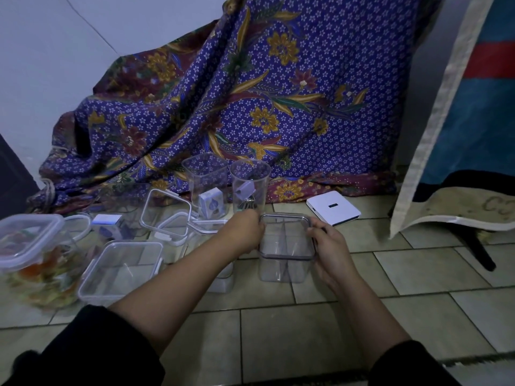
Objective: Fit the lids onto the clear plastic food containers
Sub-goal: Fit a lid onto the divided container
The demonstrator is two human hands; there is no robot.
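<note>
A clear square container (281, 270) stands on the tiled floor at the centre, with a dark-rimmed clear lid (285, 236) resting on its top. My left hand (246, 231) grips the lid's left edge and my right hand (327, 246) grips its right edge. Left of them lie a lidded clear box (119, 270), loose white-rimmed lids (167, 215) and a closed container with colourful contents (36, 257). Behind stand a tall square container (207, 185) and a tall round one (249, 188), both without lids.
A purple floral cloth (250, 93) drapes over something behind the containers. A flat white box (333, 208) lies on the tiles at the right. A blue and red mat with a beige border (446, 135) leans at the far right.
</note>
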